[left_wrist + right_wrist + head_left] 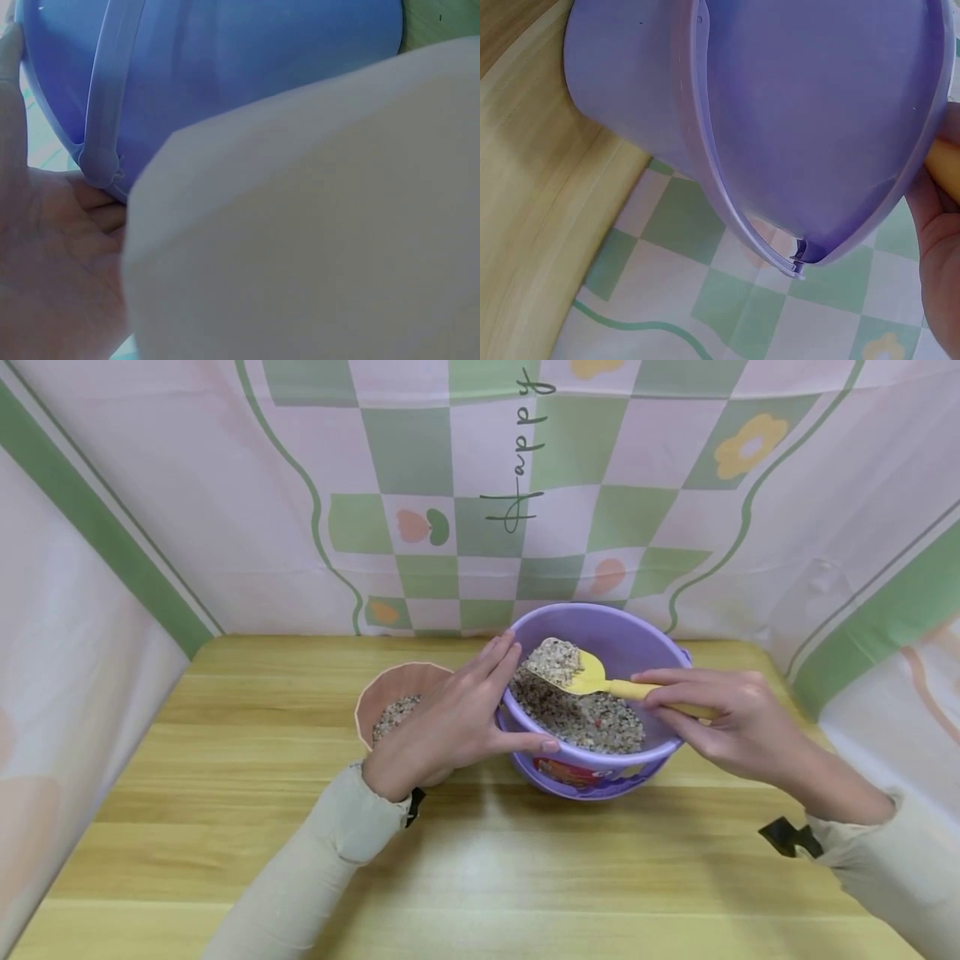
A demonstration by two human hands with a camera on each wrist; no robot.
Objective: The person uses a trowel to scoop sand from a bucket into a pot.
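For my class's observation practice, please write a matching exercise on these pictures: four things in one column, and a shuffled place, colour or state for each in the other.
Things
1. Bucket
2. Scoop
3. Bowl
4. Left hand

Descriptions
A. Peach-pink, partly hidden from the head view
B. Touching the bucket's rim
C. Purple, with grains inside
D. Yellow, held by the right hand

Right pairs: 1-C, 2-D, 3-A, 4-B

R hand (941, 255) grips yel handle (946, 169) by purple bucket (817, 112), w/ wood tbl (532, 165) & chkd cloth (735, 304) beyond.
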